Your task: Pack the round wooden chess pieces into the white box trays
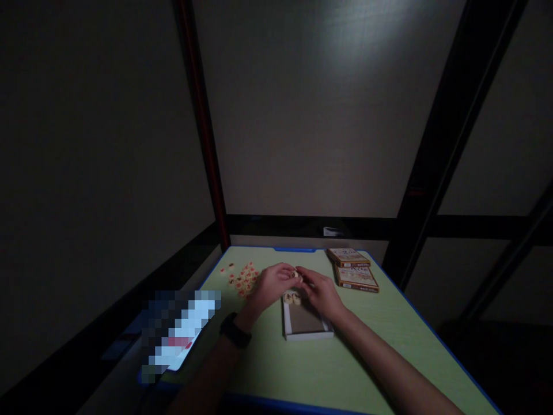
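My left hand [273,283] and my right hand [320,289] meet above the far end of a shallow open box [306,320]. Between their fingertips is a round xiangqi piece [295,275], pale with a dark mark; both hands are closed on it. Inside the box, along its far edge, lie a few pale xiangqi pieces [292,298] with dark characters, partly hidden by my right hand. A loose pile of xiangqi pieces [244,280], many with red characters, is spread on the table to the left of my left hand.
Two flat printed boxes [358,278] overlap at the table's back right. A bright-screened device [185,337], pixelated, lies at the left edge. The green table [380,346] has a blue rim, with dark-framed wall panels behind. A black watch [235,330] is on my left wrist.
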`<move>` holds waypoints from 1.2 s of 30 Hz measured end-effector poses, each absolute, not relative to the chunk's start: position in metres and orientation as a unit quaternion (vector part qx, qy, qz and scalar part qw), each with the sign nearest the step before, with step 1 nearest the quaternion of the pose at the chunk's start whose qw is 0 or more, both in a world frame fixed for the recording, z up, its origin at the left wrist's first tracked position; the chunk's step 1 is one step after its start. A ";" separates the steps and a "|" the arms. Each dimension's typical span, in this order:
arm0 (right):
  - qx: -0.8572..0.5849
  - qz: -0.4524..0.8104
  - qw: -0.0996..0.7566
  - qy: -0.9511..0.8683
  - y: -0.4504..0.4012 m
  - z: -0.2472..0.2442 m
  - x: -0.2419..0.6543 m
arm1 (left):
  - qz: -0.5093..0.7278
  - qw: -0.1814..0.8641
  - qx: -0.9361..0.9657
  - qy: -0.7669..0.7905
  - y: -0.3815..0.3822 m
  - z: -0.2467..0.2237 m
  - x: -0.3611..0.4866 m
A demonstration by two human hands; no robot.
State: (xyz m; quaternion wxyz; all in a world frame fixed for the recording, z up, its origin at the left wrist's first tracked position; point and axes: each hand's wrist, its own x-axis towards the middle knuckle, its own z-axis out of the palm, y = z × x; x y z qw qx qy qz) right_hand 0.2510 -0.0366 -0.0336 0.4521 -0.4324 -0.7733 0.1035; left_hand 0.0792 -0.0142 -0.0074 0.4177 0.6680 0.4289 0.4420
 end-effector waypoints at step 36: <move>-0.490 0.069 0.135 -0.858 -0.070 -0.013 0.229 | 0.328 0.160 0.782 0.505 -0.018 -0.035 0.069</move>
